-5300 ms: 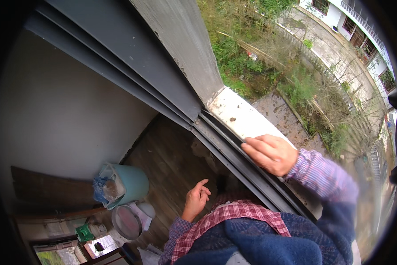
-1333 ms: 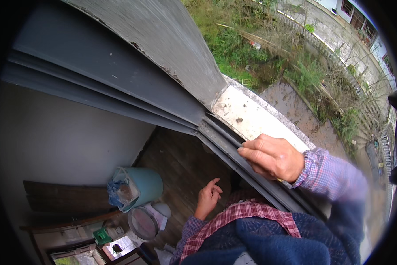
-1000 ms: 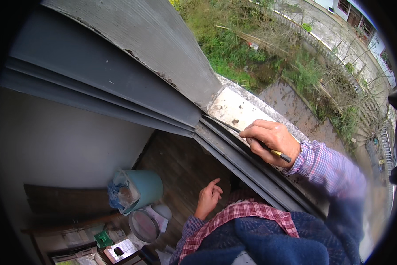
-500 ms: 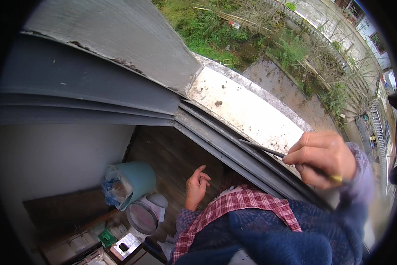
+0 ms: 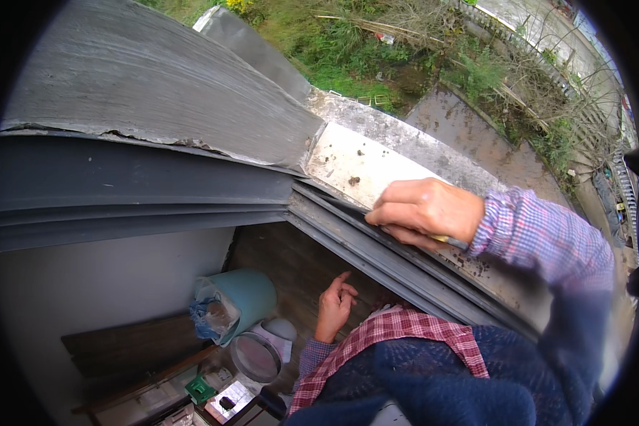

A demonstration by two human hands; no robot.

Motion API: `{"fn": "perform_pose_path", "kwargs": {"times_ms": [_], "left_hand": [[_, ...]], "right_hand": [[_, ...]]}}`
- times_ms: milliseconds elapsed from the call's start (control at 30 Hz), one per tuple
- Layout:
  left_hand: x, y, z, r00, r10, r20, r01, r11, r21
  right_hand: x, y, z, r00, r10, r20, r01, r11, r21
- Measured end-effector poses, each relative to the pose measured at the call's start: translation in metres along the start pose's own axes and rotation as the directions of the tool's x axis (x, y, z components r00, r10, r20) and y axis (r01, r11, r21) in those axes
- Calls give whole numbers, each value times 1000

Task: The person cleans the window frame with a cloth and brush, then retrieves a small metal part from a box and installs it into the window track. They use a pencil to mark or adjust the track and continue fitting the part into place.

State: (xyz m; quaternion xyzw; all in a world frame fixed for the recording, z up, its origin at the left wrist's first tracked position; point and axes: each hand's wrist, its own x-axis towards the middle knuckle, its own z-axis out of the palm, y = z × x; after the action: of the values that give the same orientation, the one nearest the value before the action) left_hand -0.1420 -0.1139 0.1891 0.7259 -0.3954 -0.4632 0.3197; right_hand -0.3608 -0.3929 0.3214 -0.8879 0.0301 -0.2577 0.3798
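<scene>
My right hand [image 5: 427, 211] is closed around a slim dark pointed tool with a yellow handle end [image 5: 451, 242]. Its dark tip points left along the grey window track [image 5: 376, 238], close to the corner where the track meets the frame. The fingers hide most of the tool. Beside the track runs a white outer sill [image 5: 397, 170] strewn with dark crumbs of dirt [image 5: 355, 180]. On the inner side of the window, my left hand [image 5: 336, 307] hangs with the index finger stretched and the others loosely bent, holding nothing.
A grey window frame [image 5: 142, 177] and a rough grey wall edge [image 5: 163, 85] stand at the left. Below indoors are a blue bin with a plastic liner [image 5: 252, 302], a round sieve-like thing [image 5: 257, 357] and a green item [image 5: 201, 388]. Plants [image 5: 348, 57] grow far below outside.
My right hand has moved left along the track with the tool, towards the frame corner. My left hand keeps its pose; the whole view has shifted slightly.
</scene>
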Motion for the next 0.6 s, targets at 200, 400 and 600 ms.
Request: {"fn": "perform_pose_path", "kwargs": {"times_ms": [200, 400, 600], "left_hand": [[0, 5, 0, 999, -30, -10, 30, 999, 39], [-2, 4, -1, 999, 47, 3, -47, 997, 61], [-4, -3, -2, 999, -4, -43, 4, 1000, -6]], "right_hand": [[15, 16, 21, 991, -121, -64, 110, 980, -164], [8, -20, 20, 955, -297, -2, 273, 882, -384], [-4, -39, 2, 990, -143, 11, 138, 926, -353]]}}
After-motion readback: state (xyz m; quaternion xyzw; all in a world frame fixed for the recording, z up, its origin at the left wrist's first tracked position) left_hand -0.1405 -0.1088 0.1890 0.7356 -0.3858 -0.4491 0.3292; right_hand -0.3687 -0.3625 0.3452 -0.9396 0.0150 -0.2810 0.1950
